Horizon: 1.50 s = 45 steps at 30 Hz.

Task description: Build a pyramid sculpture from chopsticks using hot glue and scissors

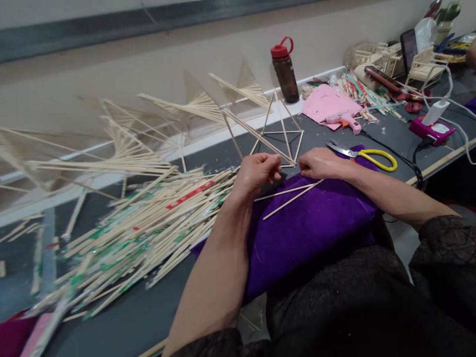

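My left hand [258,173] is closed, thumb against curled fingers, just in front of a stick frame [284,131]. Anything in its pinch is too small to make out. My right hand [322,164] has its fingers bent downward and closed near the frame's front corner; its fingertips are partly hidden, so what they grip does not show. Thin wooden sticks are joined into the pointed frame, which stands on the dark table. Under both hands lies a purple cloth [308,218], with two loose wooden sticks [288,202] meeting in a V on top.
Left of my hands spreads a heap of wrapped sticks [159,218]. Fan-shaped stick models [130,153] stand along the wall. Yellow-handled scissors [377,158], a pink glue gun [345,119], a corded purple power adapter [431,130] and a red-capped bottle [285,74] lie or stand rightward.
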Each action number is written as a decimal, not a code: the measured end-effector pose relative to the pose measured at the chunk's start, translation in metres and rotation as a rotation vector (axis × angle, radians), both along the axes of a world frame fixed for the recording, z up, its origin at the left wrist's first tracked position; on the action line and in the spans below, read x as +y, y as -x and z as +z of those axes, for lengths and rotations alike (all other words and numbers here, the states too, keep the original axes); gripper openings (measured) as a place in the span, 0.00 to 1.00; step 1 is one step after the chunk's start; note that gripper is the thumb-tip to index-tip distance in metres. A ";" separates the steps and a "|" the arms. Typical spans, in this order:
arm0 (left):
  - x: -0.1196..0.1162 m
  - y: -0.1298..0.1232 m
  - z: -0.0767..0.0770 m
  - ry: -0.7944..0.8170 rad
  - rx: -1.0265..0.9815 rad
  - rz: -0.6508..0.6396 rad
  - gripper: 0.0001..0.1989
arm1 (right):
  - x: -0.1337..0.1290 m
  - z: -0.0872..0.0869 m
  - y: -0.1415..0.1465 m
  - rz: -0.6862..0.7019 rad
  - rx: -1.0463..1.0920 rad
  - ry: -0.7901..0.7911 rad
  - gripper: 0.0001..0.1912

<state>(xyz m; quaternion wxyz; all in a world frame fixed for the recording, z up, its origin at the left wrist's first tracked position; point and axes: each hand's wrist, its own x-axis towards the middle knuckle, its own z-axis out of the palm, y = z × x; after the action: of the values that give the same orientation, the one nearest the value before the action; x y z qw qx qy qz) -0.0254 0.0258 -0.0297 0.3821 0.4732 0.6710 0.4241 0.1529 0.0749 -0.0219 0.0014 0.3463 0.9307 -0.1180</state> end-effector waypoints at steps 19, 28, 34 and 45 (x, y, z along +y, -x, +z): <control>-0.002 -0.006 -0.005 -0.082 -0.018 0.015 0.08 | 0.008 -0.009 0.000 -0.055 0.140 -0.028 0.12; -0.009 -0.014 0.003 -0.104 -0.270 -0.269 0.26 | 0.011 -0.010 -0.003 0.077 0.897 0.156 0.09; -0.013 -0.021 0.005 0.023 -0.182 -0.350 0.14 | 0.004 -0.009 0.000 0.161 0.865 0.246 0.15; -0.021 -0.005 0.023 0.004 -0.067 -0.376 0.21 | 0.000 -0.005 0.001 0.235 0.577 0.281 0.24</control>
<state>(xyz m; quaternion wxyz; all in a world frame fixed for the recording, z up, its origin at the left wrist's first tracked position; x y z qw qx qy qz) -0.0207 0.0046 -0.0064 0.4779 0.5751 0.5582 0.3595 0.1520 0.0753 -0.0272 -0.2005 0.1854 0.9010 -0.3370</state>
